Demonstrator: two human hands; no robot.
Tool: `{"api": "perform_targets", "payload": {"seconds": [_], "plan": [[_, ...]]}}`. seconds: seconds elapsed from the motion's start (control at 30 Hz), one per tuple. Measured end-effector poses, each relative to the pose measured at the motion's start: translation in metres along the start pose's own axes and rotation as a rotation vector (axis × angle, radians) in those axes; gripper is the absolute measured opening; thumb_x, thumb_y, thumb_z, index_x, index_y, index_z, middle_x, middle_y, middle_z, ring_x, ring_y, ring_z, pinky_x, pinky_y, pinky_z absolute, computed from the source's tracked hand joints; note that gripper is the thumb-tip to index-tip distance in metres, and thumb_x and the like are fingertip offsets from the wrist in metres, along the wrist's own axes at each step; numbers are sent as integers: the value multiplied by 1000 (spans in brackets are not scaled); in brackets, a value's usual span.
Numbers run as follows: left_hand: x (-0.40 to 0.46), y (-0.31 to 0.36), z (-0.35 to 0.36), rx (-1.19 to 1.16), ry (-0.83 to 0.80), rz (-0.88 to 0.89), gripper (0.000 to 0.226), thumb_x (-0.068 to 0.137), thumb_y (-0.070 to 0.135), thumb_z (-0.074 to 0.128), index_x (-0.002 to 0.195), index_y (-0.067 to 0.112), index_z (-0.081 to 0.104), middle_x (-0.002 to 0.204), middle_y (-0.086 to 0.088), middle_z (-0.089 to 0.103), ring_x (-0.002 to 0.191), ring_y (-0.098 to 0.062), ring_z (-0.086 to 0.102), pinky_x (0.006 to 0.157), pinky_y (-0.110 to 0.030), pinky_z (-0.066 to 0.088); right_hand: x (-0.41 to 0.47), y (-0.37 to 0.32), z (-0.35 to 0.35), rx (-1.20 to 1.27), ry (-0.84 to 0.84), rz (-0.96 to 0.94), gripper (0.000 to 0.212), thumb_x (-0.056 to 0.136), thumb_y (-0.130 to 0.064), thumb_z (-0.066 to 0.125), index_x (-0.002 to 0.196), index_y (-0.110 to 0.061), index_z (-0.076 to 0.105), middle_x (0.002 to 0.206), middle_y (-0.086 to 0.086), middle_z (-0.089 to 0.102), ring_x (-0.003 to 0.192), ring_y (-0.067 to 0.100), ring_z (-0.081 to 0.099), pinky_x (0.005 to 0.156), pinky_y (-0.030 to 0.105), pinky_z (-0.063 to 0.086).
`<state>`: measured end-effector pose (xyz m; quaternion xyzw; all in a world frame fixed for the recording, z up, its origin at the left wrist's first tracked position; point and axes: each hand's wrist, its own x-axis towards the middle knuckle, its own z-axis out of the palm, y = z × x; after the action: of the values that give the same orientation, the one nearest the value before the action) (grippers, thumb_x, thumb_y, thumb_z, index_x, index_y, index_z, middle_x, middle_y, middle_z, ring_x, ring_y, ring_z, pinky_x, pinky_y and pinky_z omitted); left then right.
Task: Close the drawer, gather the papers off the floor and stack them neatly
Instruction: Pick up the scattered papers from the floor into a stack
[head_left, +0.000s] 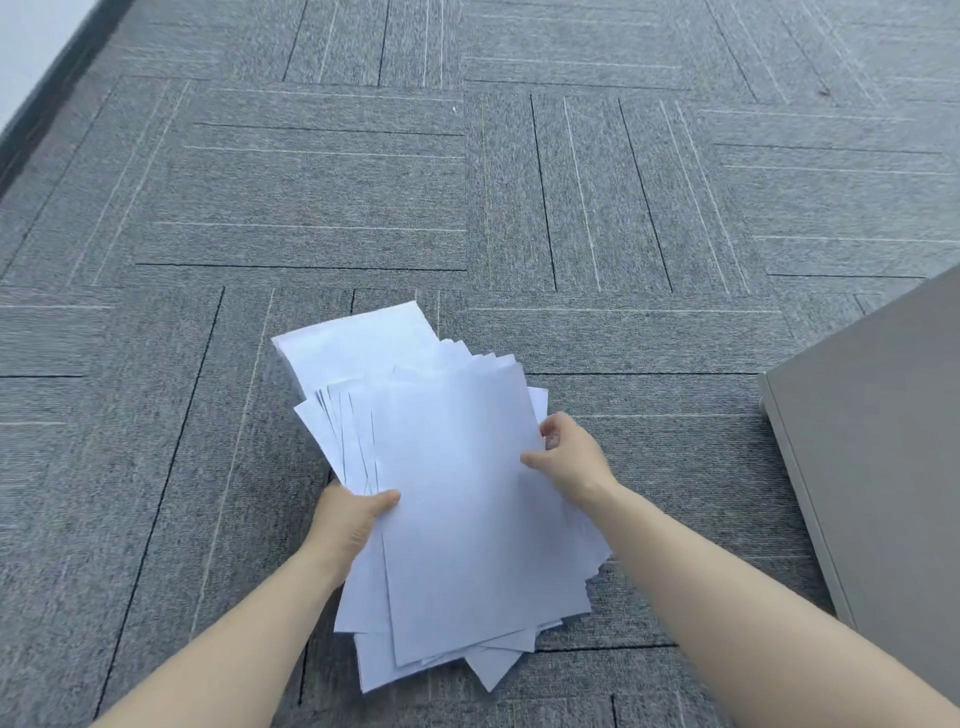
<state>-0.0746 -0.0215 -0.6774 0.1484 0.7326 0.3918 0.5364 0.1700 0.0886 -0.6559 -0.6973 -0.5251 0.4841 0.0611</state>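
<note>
Grey carpet tiles (311, 208) with thin light and dark stripes cover the floor, and a grey cabinet (872, 467) sits at the right edge. Both hands hold an uneven, fanned bundle of white papers (467, 493) above the near centre of the floor. His or her left hand (353, 514) clamps the bundle's left edge, thumb on top; the right hand (566, 457) pinches the right edge. Behind the bundle, a squarer white stack (358, 343) appears to rest on the carpet, partly hidden.
</note>
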Motion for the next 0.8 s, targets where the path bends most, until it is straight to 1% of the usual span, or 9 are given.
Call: {"api": "perform_targets", "payload": {"seconds": [0.07,0.13,0.2,0.27,0.37,0.5,0.6,0.7,0.8], "plan": [[0,3,2,-22,-24,19,28,76,-4,73,102,5,71,97,-7,73,93,-28,69,89,-40,53,1,1,-6,83,22,13,45,78,-24,74,114,-27,47,87,-4,59,81,20,63,67,32,46],[-2,8,4,-45,-58,37,36,67,0,78,102,7,72,96,-4,75,94,-26,70,87,-39,54,2,0,-12,252,-7,45,51,78,-21,77,118,-25,45,94,1,64,80,19,66,64,30,49],[-3,15,8,-64,-92,52,41,59,7,77,100,11,73,93,0,77,93,-23,71,84,-37,54,3,0,-17,512,-90,94,49,79,-12,78,119,-13,50,106,8,69,81,23,70,66,34,56],[-6,25,12,-61,-120,68,43,58,10,76,101,12,72,93,1,77,93,-22,71,86,-38,54,2,-2,-25,654,-193,125,38,81,-5,74,116,-6,60,104,12,73,77,25,73,65,35,59],[-12,46,16,-52,-132,100,49,59,8,78,107,6,70,98,-4,76,95,-23,71,90,-39,54,-1,-6,-38,620,-279,107,29,82,-2,71,111,0,69,98,14,76,80,29,74,76,41,60],[-30,81,20,-50,-136,117,49,65,6,79,112,5,68,106,-9,74,101,-28,69,93,-45,53,-13,-24,-59,589,-201,30,20,83,5,68,100,-5,72,93,11,75,85,31,70,89,46,56],[-52,111,19,-16,-131,113,41,61,15,80,101,10,73,104,-9,76,100,-28,71,94,-50,52,-37,-44,-80,595,-169,-34,18,83,4,68,89,-12,72,83,3,77,77,23,72,81,39,59],[-83,146,19,-14,-108,72,25,68,6,80,92,11,74,100,-12,75,97,-32,71,93,-55,52,-71,-66,-105,608,-124,-51,18,84,5,67,88,-12,71,74,-4,76,67,12,73,69,29,61],[-118,181,22,-17,-96,59,20,69,4,80,87,11,75,99,-15,75,97,-35,70,93,-57,52,-107,-89,-129,634,-64,-67,17,85,6,67,85,-11,71,71,-5,75,64,10,72,64,26,60]]}}
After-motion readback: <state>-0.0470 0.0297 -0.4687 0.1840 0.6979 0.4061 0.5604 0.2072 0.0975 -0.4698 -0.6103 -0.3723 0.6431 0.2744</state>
